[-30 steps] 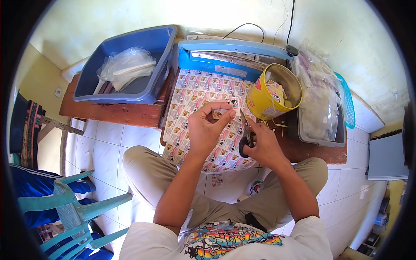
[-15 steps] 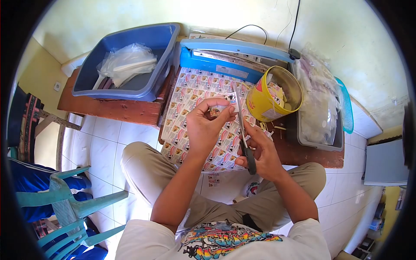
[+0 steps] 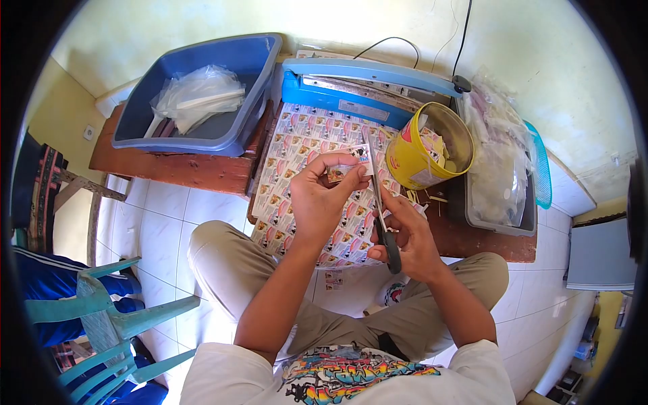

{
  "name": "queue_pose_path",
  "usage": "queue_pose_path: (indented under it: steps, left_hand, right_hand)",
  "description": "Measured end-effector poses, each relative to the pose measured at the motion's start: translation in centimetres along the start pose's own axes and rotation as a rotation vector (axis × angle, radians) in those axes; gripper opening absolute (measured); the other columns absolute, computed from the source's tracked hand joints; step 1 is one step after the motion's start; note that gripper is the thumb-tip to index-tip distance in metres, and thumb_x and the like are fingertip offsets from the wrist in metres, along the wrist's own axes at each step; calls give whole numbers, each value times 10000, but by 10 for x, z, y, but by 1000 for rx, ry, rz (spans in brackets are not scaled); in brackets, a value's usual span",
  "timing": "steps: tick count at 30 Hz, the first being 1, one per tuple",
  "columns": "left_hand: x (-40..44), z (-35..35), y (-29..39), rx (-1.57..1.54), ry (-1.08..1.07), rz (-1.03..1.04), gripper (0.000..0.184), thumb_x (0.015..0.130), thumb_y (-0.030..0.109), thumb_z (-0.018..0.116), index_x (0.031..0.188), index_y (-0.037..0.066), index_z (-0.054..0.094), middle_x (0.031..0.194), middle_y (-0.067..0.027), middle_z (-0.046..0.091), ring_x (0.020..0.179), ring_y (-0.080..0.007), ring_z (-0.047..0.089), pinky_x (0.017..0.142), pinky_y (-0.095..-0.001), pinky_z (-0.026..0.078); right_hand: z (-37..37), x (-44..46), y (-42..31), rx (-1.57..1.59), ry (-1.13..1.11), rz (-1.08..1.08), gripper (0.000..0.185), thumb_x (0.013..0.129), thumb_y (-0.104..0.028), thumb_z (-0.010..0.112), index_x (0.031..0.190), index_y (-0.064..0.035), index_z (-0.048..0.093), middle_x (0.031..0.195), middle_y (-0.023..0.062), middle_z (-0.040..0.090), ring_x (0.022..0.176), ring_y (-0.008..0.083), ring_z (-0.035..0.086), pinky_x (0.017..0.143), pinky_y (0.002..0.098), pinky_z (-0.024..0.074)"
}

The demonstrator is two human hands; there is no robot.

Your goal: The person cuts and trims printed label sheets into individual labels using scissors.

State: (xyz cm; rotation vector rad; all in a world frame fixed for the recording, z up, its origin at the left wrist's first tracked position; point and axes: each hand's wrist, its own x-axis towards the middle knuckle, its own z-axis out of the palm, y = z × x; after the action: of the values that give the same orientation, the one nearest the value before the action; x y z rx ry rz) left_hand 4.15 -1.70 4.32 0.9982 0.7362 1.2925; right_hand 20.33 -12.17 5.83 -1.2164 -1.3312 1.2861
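Between thumb and fingers, my left hand (image 3: 322,199) pinches a small printed label (image 3: 358,154). My right hand (image 3: 410,236) is closed around the dark handles of the scissors (image 3: 380,209), whose blades point away from me along the label's right edge. Under both hands lie printed label sheets (image 3: 297,142), spread over the work surface. Just right of the blades stands a tilted yellow tin (image 3: 410,164) with paper scraps inside. A blue sealing machine (image 3: 331,102) sits behind the sheets.
A blue tub (image 3: 223,145) with clear plastic bags stands on the wooden bench (image 3: 169,172) at left. At right is a grey tray (image 3: 499,228) heaped with plastic bags. A green chair (image 3: 101,304) and a person's blue-clad legs (image 3: 47,270) are at lower left.
Since one second ago, my right hand has shifted slightly down and turned the scissors more upright, their handles now lower. My left hand still holds the label, almost in place. The view has shifted slightly.
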Motion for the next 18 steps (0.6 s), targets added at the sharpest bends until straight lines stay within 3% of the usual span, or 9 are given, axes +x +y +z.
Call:
queue_pose_path:
  steps: [18]
  left_hand:
    - [-3, 1, -5, 108, -11, 77, 157, 897, -73, 756, 1041, -78, 694, 1066, -123, 698, 885, -204, 757, 793, -290, 666]
  right_hand:
    - [0, -2, 1, -75, 5, -4, 1090, 765, -213, 945, 1617, 15, 305, 1207, 73, 465, 871, 132, 636, 766, 264, 525]
